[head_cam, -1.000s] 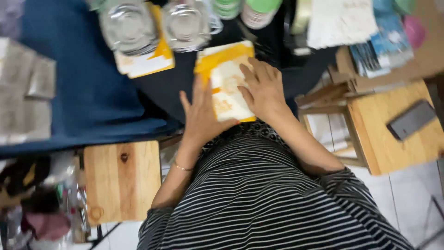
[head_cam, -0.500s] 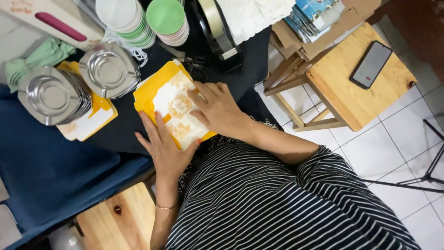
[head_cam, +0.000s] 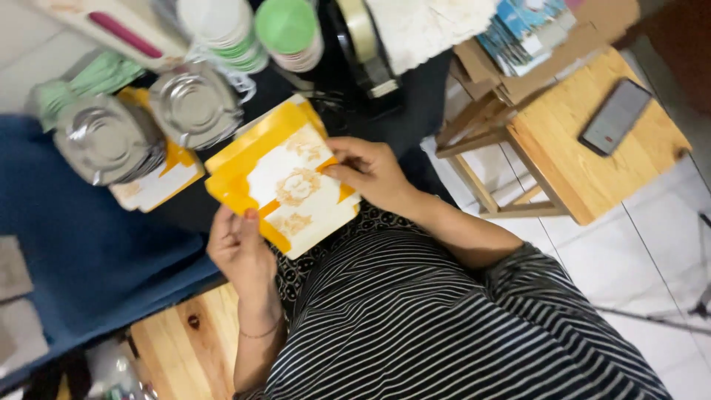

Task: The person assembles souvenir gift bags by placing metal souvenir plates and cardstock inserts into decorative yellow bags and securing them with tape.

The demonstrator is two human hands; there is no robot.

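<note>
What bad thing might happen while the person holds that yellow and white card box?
The flat card box is pinched only at its edges by the left hand and right hand, so it might bend or crease. The stacked foil cups sit close behind it; a nudge from the box could tip them over.

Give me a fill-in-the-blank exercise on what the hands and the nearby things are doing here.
1. Both hands, left hand and right hand, hold a flat yellow and ____ box.
2. The dark phone lies on a ____ stool.
3. The stacks of foil trays sit to the ____ of the box in the picture.

Missing words: white; wooden; left
</note>
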